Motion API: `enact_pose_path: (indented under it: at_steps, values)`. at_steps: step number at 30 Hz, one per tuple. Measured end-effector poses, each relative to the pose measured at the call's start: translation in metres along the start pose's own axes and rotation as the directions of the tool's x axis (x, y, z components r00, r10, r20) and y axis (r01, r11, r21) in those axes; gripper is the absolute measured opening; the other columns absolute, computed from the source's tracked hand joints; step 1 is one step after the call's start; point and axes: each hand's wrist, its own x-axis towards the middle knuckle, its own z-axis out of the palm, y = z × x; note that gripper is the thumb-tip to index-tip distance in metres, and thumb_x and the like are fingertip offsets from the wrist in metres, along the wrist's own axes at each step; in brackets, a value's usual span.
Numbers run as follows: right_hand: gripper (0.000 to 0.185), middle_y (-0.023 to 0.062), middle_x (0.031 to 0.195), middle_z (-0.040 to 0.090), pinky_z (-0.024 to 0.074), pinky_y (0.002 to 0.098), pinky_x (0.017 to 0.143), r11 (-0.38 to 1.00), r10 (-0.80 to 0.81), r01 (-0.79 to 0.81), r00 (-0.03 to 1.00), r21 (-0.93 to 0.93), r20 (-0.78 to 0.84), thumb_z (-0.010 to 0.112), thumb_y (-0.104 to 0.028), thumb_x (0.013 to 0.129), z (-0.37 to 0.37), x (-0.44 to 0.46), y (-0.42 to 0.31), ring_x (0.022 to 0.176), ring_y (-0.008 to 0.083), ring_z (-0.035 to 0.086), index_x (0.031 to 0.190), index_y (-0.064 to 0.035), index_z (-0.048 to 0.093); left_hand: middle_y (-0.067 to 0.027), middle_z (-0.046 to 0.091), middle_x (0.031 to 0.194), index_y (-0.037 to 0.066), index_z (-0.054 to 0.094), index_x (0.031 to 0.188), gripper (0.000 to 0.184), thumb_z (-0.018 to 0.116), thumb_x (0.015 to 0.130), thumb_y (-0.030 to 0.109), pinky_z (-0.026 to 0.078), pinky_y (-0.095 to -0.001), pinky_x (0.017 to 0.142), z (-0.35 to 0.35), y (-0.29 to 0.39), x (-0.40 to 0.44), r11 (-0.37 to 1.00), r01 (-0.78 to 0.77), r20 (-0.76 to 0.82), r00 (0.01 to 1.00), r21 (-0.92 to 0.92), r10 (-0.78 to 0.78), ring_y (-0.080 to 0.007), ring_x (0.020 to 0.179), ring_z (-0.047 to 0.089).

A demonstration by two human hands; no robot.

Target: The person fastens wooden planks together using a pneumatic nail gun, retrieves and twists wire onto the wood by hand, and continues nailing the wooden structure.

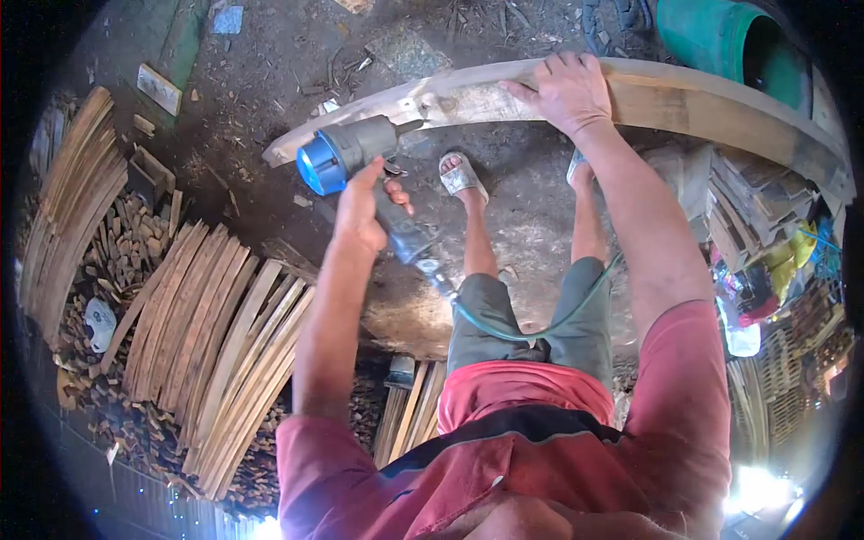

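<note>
My left hand (pixel 364 209) is wrapped round the handle of a pneumatic gun (pixel 355 148) with a blue cap and a grey body. The gun's narrow nose points right, close to the inner edge of a long curved wooden beam (pixel 504 94); whether it touches cannot be told. A green air hose (pixel 504 333) runs from the handle's lower end across my thighs. My right hand (pixel 571 90) grips the beam over its upper edge, thumb on the near face. The beam arches across the view beyond my feet.
Stacks of curved wooden strips (pixel 193 315) and piles of small offcuts (pixel 135 238) lie at left. A green barrel (pixel 729 49) lies beyond the beam at upper right. Wood scraps (pixel 747 207) and plastic bags (pixel 792 256) are at right. My sandalled feet (pixel 463 175) stand on the dirt floor.
</note>
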Motion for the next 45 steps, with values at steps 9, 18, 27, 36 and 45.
enact_pose_path:
  at_steps: [9, 18, 27, 36, 45]
  values:
    - [0.062, 0.0084, 0.085, 0.070, 0.0441, 0.0391, 0.080, 0.999, -0.026, 0.018, 0.979, -0.045, -0.203, 0.053, -0.069, 0.086, 0.007, 0.000, -0.004, 0.088, 0.0242, 0.065, 0.080, -0.0102, 0.072, 0.0008, 0.046, 0.065, 0.011, 0.060, 0.108, 0.027, 0.067, 0.094, 0.032, 0.045, -0.0360, 0.056, -0.004, -0.075, 0.020, 0.963, -0.269, -0.019, 0.963, -0.003, 0.269, -0.0152, 0.055, 0.047]
    - [0.072, 0.0104, 0.101, 0.072, 0.0419, 0.0440, 0.089, 0.996, 0.033, -0.035, 0.999, -0.087, -0.025, 0.043, -0.076, 0.087, 0.005, 0.001, -0.004, 0.094, 0.0277, 0.066, 0.094, -0.0107, 0.073, -0.0015, 0.047, 0.062, 0.008, 0.057, 0.094, 0.027, 0.075, 0.089, 0.027, 0.043, -0.0333, 0.053, 0.000, -0.147, 0.060, 0.891, -0.263, 0.017, 0.957, -0.371, 0.290, -0.0156, 0.054, 0.048]
    - [0.075, 0.0118, 0.097, 0.072, 0.0452, 0.0428, 0.084, 0.998, -0.020, 0.020, 1.000, -0.057, 0.010, 0.037, -0.074, 0.091, 0.006, -0.005, -0.013, 0.093, 0.0266, 0.067, 0.095, -0.0088, 0.073, 0.0035, 0.038, 0.067, 0.009, 0.058, 0.119, 0.035, 0.054, 0.098, 0.036, 0.037, -0.0328, 0.057, -0.121, -0.161, -0.123, 0.840, -0.505, -0.137, 0.863, -0.199, 0.486, -0.0121, 0.057, 0.036]
    - [0.077, 0.0136, 0.097, 0.073, 0.0446, 0.0421, 0.088, 0.996, -0.031, 0.020, 0.992, -0.081, -0.126, 0.037, -0.074, 0.091, 0.009, -0.003, -0.004, 0.096, 0.0264, 0.067, 0.093, -0.0066, 0.074, 0.0020, 0.037, 0.066, 0.008, 0.059, 0.118, 0.042, 0.052, 0.098, 0.044, 0.037, -0.0354, 0.064, -0.038, -0.140, -0.044, 0.834, -0.330, 0.062, 0.916, -0.442, 0.396, -0.0140, 0.060, 0.037]
    - [0.071, 0.0115, 0.086, 0.072, 0.0450, 0.0400, 0.081, 0.995, -0.064, 0.049, 0.981, -0.085, -0.182, 0.043, -0.072, 0.090, 0.008, -0.003, -0.002, 0.087, 0.0241, 0.068, 0.088, -0.0088, 0.075, 0.0003, 0.046, 0.064, 0.008, 0.058, 0.110, 0.039, 0.059, 0.096, 0.044, 0.042, -0.0377, 0.060, -0.024, -0.129, 0.003, 0.857, -0.343, 0.092, 0.909, -0.385, 0.406, -0.0161, 0.056, 0.046]
